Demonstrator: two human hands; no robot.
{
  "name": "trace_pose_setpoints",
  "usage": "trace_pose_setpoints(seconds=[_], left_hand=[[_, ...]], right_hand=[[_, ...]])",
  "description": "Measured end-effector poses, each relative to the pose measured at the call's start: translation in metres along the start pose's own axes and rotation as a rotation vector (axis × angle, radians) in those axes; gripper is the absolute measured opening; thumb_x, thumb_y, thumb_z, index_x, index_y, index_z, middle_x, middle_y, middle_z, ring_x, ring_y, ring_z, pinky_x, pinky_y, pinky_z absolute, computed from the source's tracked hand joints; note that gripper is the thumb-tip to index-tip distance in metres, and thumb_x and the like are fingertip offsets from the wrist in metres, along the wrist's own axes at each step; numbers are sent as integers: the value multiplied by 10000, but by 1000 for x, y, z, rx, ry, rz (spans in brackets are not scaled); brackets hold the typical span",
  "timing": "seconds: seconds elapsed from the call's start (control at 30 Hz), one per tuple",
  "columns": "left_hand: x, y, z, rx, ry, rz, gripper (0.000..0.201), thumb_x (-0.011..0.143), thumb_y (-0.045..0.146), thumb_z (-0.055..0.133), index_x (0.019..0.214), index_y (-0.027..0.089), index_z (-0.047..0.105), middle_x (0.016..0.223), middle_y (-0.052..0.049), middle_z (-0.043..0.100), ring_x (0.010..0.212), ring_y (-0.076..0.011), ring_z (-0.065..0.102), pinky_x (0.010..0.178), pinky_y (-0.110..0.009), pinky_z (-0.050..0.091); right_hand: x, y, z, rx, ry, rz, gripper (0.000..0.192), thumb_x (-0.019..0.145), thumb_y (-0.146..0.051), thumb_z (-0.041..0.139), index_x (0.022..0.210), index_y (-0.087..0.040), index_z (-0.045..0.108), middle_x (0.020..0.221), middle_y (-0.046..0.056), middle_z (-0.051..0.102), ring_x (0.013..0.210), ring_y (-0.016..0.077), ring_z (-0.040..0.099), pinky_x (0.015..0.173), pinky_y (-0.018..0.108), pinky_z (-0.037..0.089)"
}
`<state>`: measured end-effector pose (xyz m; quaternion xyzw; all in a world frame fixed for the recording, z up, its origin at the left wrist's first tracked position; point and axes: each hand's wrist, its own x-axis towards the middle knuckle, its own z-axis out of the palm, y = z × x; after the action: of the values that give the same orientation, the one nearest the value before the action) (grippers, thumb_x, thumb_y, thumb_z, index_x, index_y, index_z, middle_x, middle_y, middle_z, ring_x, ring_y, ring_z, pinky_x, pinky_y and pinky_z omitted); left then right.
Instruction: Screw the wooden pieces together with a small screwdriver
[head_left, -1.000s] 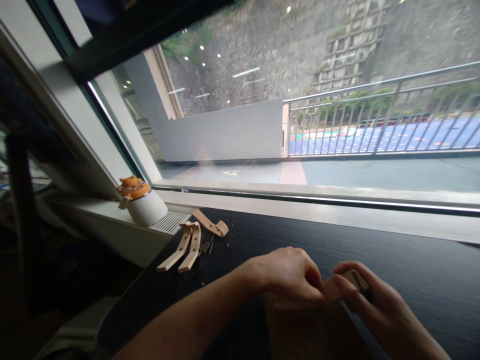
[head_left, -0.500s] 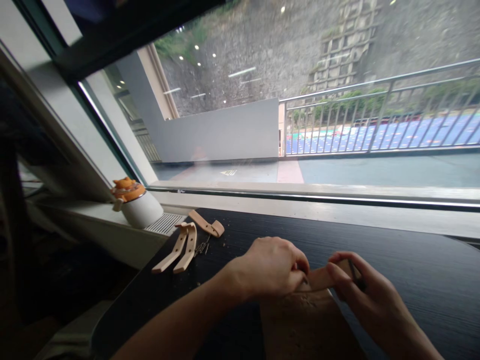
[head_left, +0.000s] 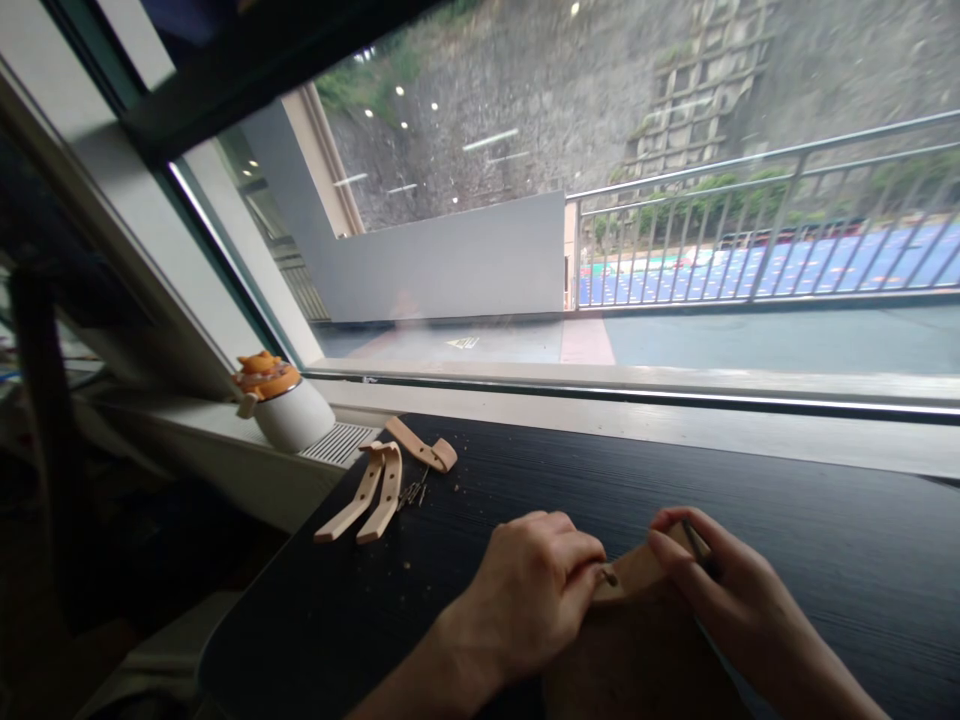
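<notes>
A bent wooden hook piece (head_left: 637, 573) lies across the near end of a brown board (head_left: 637, 660). My right hand (head_left: 724, 565) is closed around its right end, with a dark, slim object (head_left: 696, 542) showing beside the fingers. At the left end, my left hand (head_left: 536, 570) has thumb and forefinger pinched together by a small hole (head_left: 610, 576); whatever they pinch is mostly hidden. Three similar wooden hooks lie further left: two side by side (head_left: 381, 495) and one apart (head_left: 420, 445). Several small screws (head_left: 412, 492) are heaped near them.
The black table (head_left: 570, 465) meets a window sill (head_left: 480, 400) at its far side. A white pot with an orange animal-shaped lid (head_left: 289, 410) stands on the ledge at left, near a vent grille (head_left: 339, 445). Small wood crumbs (head_left: 407, 566) dot the table.
My left hand has shifted slightly down and left, baring the hole at the hook's end. The hook now slants more, its left end lower. The whole view has moved slightly.
</notes>
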<state>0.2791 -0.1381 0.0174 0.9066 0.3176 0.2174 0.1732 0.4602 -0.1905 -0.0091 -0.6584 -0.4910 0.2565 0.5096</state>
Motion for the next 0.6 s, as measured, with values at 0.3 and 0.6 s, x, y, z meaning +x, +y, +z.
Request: trace_pose_setpoints(seconds=[0.3,0.6], left_hand=[[41,-3,2,-157,3,142,161,850,198,591,915,153,732,881,-32,696,804,-140,640,739,-211,473],[36,18,-56,-188,-335,239,151,838,182,630,931,139,740,866,-17,687,795,-110,630,705,-175,443]], right_hand=[[7,1,-17,71,84,89,281,745,-503,578,755,-223,554,461,-60,434,449,122,388,433,245,304],[-25,-20,-27,223,69,279,428,677,-630,631,848,-240,582,489,-59,427,437,117,384,383,219,317]])
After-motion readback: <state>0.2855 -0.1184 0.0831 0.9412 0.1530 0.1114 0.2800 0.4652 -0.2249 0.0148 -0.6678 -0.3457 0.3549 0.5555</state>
